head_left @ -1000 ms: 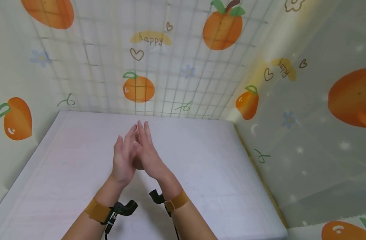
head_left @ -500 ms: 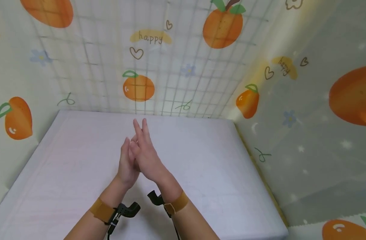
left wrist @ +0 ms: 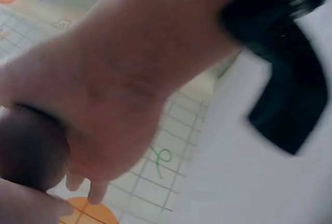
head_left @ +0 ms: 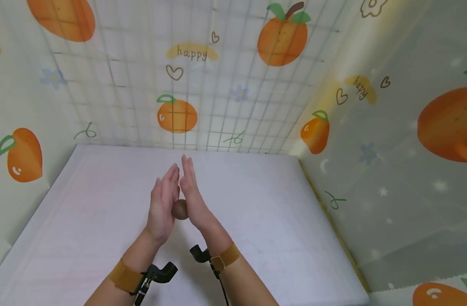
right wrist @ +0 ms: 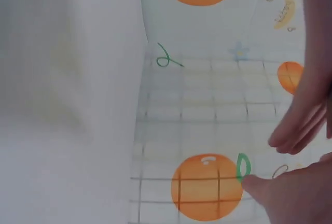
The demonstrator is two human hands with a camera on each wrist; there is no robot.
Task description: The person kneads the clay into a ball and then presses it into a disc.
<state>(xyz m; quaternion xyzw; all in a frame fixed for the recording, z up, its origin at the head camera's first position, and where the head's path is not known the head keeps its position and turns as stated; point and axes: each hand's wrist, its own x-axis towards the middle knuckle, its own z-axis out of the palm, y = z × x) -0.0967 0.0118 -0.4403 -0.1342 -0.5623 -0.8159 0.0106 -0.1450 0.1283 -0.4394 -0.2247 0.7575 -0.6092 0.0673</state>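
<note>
Between my two palms sits a small round brown ball (head_left: 180,209), smooth-looking, its material not clear. My left hand (head_left: 162,208) is upright with straight fingers, its palm against the ball's left side. From the other side, the palm of my right hand (head_left: 194,202) presses it, fingers also straight and pointing away from me. The fingertips stand slightly apart. Large and blurred, the ball (left wrist: 33,149) shows at the left edge of the left wrist view, below the right hand (left wrist: 109,130). In the right wrist view, the ball cannot be made out.
Below the hands lies a table (head_left: 264,225) with a white cover. A fruit-printed curtain (head_left: 218,76) hangs behind it over a wire grid, and more printed cloth (head_left: 394,182) hangs at the right. Each wrist wears a strapped black camera (head_left: 162,273) with a cable.
The hands slide against each other: half a second ago the left hand was further forward, fingers overlapped and the ball hidden. Now the palms are further apart and the ball shows between them.
</note>
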